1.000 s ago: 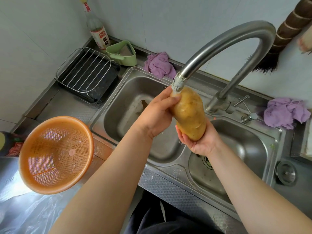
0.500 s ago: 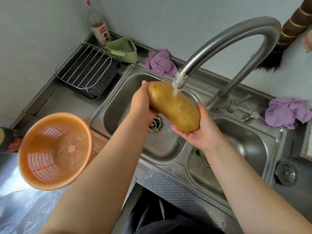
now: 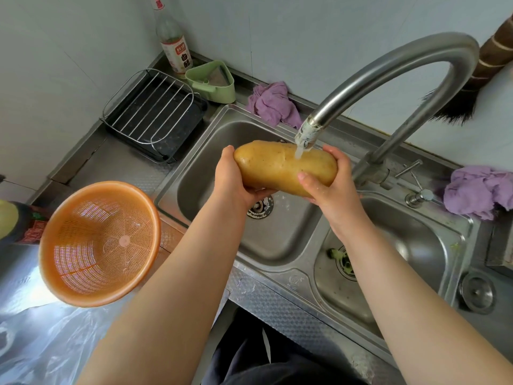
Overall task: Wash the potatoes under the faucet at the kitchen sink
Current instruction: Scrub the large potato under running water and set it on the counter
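Observation:
A large yellow-brown potato (image 3: pixel 274 168) lies almost level above the left basin of the steel double sink (image 3: pixel 280 276). My left hand (image 3: pixel 231 179) cups its left end from below. My right hand (image 3: pixel 330 182) wraps its right end, thumb on the near side. The curved steel faucet (image 3: pixel 394 68) arches in from the right, and its spout pours a short stream of water onto the potato's top right part. The potato's skin looks wet.
An orange plastic colander (image 3: pixel 97 245) stands empty on the counter at left, over a clear plastic bag (image 3: pixel 47 343). A wire rack on a black tray (image 3: pixel 152 118), a green caddy (image 3: pixel 212 80), a bottle (image 3: pixel 173 43) and purple cloths (image 3: pixel 273 104) line the back.
The potato has turned from upright to nearly level under the spout. My left hand slid to its left end and my right hand moved up around its right end.

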